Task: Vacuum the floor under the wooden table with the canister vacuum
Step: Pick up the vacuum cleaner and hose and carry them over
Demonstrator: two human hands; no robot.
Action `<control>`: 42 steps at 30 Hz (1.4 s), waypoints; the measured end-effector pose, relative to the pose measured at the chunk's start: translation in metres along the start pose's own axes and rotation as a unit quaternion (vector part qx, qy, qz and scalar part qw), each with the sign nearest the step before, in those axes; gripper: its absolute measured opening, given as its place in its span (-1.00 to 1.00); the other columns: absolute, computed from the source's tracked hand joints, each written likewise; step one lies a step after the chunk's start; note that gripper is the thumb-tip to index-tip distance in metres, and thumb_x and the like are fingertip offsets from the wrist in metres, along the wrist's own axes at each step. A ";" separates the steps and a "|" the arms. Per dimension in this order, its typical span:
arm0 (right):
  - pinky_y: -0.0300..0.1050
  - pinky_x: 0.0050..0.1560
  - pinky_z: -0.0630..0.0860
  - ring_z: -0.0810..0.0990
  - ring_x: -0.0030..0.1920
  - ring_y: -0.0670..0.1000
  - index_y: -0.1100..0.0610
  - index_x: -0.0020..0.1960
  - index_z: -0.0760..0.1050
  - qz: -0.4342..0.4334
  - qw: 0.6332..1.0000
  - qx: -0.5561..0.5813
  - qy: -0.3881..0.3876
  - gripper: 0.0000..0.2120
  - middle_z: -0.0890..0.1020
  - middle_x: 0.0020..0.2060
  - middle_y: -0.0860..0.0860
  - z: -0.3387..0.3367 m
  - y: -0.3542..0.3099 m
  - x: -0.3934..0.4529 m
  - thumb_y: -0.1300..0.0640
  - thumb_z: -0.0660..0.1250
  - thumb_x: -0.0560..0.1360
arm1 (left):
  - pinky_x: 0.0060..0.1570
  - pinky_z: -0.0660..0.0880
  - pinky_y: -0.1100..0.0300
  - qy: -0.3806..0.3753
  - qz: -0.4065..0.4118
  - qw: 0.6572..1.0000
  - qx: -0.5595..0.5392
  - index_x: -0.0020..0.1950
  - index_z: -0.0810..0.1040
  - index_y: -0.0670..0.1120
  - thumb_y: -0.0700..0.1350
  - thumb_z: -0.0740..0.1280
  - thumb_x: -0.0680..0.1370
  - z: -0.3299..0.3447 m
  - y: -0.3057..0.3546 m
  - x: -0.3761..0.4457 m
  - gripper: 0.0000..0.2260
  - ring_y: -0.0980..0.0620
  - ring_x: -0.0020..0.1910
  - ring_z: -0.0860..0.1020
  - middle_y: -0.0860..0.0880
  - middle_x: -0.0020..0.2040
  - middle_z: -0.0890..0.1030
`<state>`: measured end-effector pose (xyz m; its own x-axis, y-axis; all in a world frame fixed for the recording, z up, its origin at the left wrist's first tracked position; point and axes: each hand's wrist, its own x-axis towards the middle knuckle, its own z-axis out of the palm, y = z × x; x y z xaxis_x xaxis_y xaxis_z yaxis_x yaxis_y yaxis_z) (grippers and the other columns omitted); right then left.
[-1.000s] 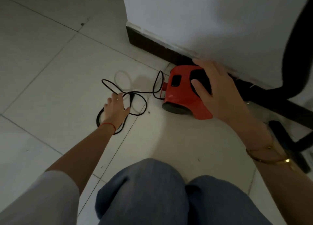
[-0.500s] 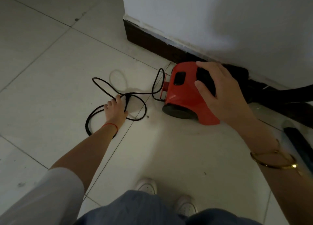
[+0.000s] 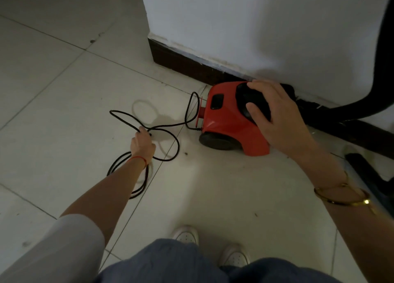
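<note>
A red canister vacuum (image 3: 226, 123) with a black top sits on the tiled floor against the wall's dark skirting. My right hand (image 3: 275, 116) lies on its black top handle, thumb and fingers curled round it. The black power cord (image 3: 168, 125) runs from the vacuum's rear into loose loops on the tiles at the left. My left hand (image 3: 142, 144) is down on those loops with its fingers closed round the cord near the plug. A black hose (image 3: 362, 106) curves away from the vacuum at the right.
A white wall corner (image 3: 234, 27) with a dark skirting board (image 3: 183, 63) stands right behind the vacuum. A black floor nozzle (image 3: 366, 172) lies at the right edge. My knees and white shoes (image 3: 187, 236) are at the bottom. Pale tiles stretch to the left.
My left hand went from lying flat over the cord loops to closing its fingers round the cord. The view rose as I straightened up. My right hand stayed on the vacuum's top.
</note>
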<state>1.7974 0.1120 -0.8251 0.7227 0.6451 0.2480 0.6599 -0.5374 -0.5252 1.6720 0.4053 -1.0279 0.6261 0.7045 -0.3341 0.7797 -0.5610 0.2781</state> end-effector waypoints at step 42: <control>-0.07 0.20 0.47 0.48 0.17 -0.03 0.08 0.33 0.38 0.066 0.996 -0.026 0.061 -0.66 0.51 0.19 -0.01 -0.065 0.011 -0.050 -0.01 0.17 0.60 | -0.04 0.46 0.14 -0.014 0.479 0.862 -0.166 0.35 0.35 -0.09 -0.38 0.19 0.49 -0.121 0.279 -0.086 -0.55 -0.12 0.04 0.50 -0.20 0.18 0.44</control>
<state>1.7818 0.0385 -0.7903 0.8209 0.4985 0.2785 0.5655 -0.6419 -0.5179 1.8349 0.2411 -0.8127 0.9847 -0.0269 0.1722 -0.1385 -0.7203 0.6797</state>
